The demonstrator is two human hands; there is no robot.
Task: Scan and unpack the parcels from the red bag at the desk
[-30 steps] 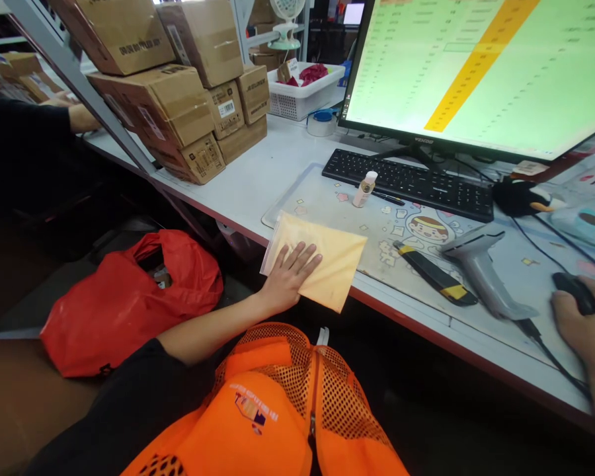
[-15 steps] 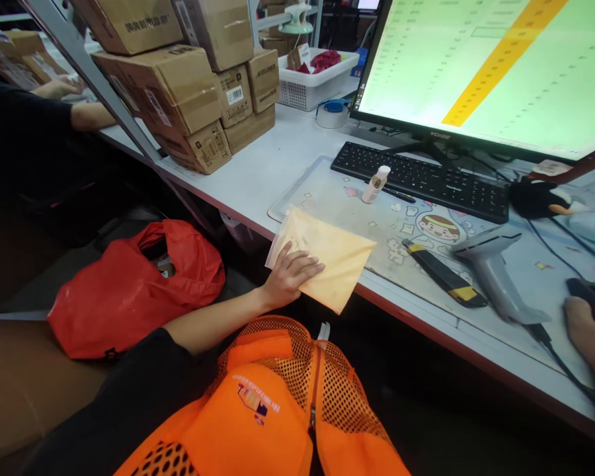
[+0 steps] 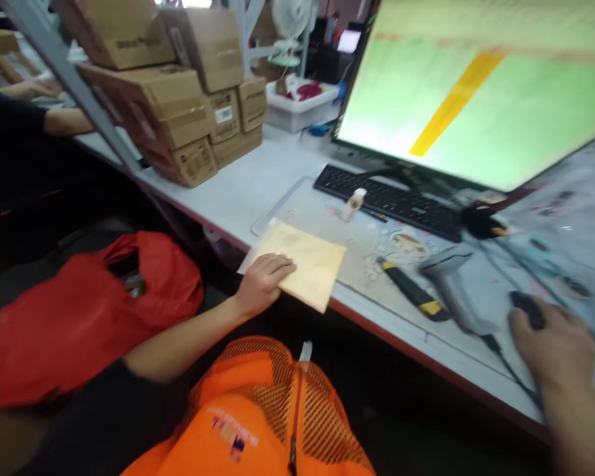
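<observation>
My left hand lies on the near left corner of a yellow flat packet, its fingers curled down onto it. The packet hangs slightly over the front edge of the white table. At the far right, my right hand covers a black mouse, fingers wrapped over it. The picture is smeared by motion.
A grey barcode scanner, a black-and-yellow box cutter, a small bottle, a keyboard and a monitor are on the desk. Cardboard boxes are stacked at left, a white basket behind. A red bag lies below. Another person's arm rests at far left.
My left hand's fingers have gone from flat to curled on the packet, which sits a little further left. The view has swung and blurred. My right hand stays on the mouse.
</observation>
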